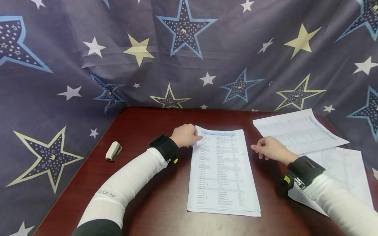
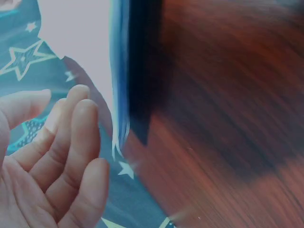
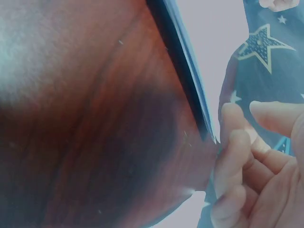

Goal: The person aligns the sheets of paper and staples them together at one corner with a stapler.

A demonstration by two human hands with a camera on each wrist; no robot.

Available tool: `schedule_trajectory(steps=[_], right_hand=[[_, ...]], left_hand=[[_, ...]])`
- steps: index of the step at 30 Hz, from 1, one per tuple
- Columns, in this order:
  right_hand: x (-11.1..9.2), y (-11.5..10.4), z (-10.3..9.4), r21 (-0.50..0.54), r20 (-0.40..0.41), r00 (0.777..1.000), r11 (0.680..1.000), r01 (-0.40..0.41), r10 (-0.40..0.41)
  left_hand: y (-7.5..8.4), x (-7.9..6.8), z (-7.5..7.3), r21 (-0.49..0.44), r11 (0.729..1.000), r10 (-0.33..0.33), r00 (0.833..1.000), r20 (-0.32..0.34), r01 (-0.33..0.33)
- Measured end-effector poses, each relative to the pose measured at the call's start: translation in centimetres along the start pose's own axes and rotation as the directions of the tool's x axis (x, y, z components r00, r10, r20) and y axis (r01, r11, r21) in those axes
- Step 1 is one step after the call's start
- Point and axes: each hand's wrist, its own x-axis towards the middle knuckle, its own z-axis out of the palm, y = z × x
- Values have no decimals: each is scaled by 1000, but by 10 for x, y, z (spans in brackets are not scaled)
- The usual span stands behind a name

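A rectangular white printed-paper stack (image 1: pixel 222 173) is flanked by the left hand (image 1: pixel 185 135) and right hand (image 1: pixel 272 149), both slack, ungrasping.

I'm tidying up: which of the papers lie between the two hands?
The middle stack, between the left hand and right hand; the other papers lie farther right.

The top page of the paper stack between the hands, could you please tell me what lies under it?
More sheets lie under the top page; their edges peek out at its bottom, and the table is beneath them all. Anything printed on those lower sheets is covered.
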Motion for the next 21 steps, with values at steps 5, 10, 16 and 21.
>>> schedule_trajectory(steps=[5,10,16,21], right_hand=[[2,6,-14,31,-19,1000,1000,-2,3],[-1,26,-27,96,-66,997,994,-44,50],[-15,66,-40,233,-187,967,964,-125,170],[-33,107,-52,422,-330,868,880,-216,372]], left_hand=[[4,8,-5,-93,996,3,997,-74,-10],[10,13,-3,-202,979,4,996,-93,-23],[15,15,4,-347,937,18,997,-72,-42],[16,20,12,-446,892,50,997,-62,-72]])
